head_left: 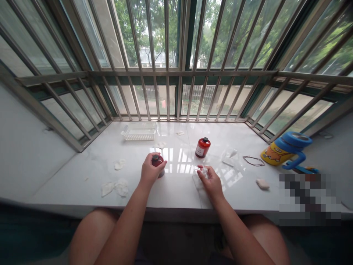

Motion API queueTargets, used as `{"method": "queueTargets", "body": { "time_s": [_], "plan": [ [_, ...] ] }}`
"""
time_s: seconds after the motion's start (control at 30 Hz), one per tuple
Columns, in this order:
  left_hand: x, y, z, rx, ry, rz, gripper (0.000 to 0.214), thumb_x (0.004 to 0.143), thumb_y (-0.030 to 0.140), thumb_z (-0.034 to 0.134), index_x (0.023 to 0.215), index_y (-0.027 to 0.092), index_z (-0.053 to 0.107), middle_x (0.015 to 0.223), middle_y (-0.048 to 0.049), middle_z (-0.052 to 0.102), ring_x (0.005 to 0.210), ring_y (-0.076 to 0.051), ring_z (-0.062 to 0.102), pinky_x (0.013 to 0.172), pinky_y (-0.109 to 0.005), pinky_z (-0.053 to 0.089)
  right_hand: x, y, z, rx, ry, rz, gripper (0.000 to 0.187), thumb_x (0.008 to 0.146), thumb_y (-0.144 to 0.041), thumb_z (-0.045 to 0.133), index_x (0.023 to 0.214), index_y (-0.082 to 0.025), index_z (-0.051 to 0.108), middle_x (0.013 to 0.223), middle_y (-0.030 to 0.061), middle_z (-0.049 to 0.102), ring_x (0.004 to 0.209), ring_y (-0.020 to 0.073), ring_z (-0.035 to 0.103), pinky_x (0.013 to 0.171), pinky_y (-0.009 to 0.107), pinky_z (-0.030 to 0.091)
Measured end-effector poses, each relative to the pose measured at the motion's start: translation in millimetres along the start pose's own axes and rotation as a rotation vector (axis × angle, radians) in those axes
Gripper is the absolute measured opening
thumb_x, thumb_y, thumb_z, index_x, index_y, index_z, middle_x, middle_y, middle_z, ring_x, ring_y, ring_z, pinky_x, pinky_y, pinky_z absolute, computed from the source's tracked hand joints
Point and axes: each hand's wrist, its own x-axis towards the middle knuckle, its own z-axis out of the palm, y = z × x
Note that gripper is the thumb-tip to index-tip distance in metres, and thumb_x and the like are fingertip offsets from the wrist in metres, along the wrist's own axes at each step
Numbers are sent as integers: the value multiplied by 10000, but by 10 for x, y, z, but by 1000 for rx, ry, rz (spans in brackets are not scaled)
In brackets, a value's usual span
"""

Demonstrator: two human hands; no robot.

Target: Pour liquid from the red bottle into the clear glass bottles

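- Nearest us, our thighs sit below the edge of a white marble windowsill.
- Our left hand has a full, closed grip around a dark red bottle, which stands on the sill with its black cap on.
- Our right hand holds a narrow pinch on a small clear piece. We cannot tell exactly what it is. A flat clear wrapper lies beneath it.
- To the left, crumpled white tissues lie on the sill.
- Just ahead, a red bottle stands capped, so neither bottle is open. A clear plastic bag lies to its right.
- Farther right are a thin wire loop, a white lump, blue tape rolls and a yellow printed container.
- At the back sit a white perforated basket and the metal window bars, with trees beyond.
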Motion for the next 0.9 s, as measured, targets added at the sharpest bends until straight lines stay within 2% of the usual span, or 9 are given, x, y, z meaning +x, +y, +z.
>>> {"method": "queueTargets", "body": {
  "time_s": [0.13,0.23,0.43,0.6,0.8,0.9],
  "plan": [
    [3,2,-2,-2,1,-2,357,782,384,863,1066,264,684,1276,-53,751,1148,-258,710,1066,-432,539,25,58,30,78,22,34,558,741,-655,888,1077,-288,635,1268,105,787,1062,326,756,925,460,594],
    [4,5,0,0,2,-1,354,779,380,862,1063,263,687,1274,-57,753,1151,-261,713,1068,-436,541,43,87,22,116,-3,58,552,723,-618,919,1092,-290,671,1235,94,795,1025,323,759,900,458,598],
    [3,-9,8,-5,9,9,353,773,379,864,1058,265,689,1266,-50,757,1152,-254,717,1068,-430,544,60,77,-20,75,-64,-46,394,765,-575,905,972,-277,753,1233,88,779,1191,346,704,1061,492,534],
    [2,-15,8,3,10,19,350,782,383,860,1065,269,689,1266,-46,752,1150,-253,711,1064,-427,542,48,88,11,197,-35,50,572,707,-556,952,1110,-292,644,1310,94,763,1124,329,736,962,478,590],
    [0,-9,3,3,5,17,354,786,387,854,1069,269,677,1271,-53,750,1154,-263,707,1068,-439,540,35,113,55,189,17,21,410,817,-585,866,903,-282,602,1266,92,778,1208,324,706,1074,500,529],
    [-1,-13,0,9,3,17,351,789,390,852,1067,269,676,1275,-53,748,1150,-262,707,1067,-438,541,25,102,33,153,7,-4,383,857,-600,823,875,-276,618,1258,90,779,1205,323,703,1105,500,499]
  ]
}}
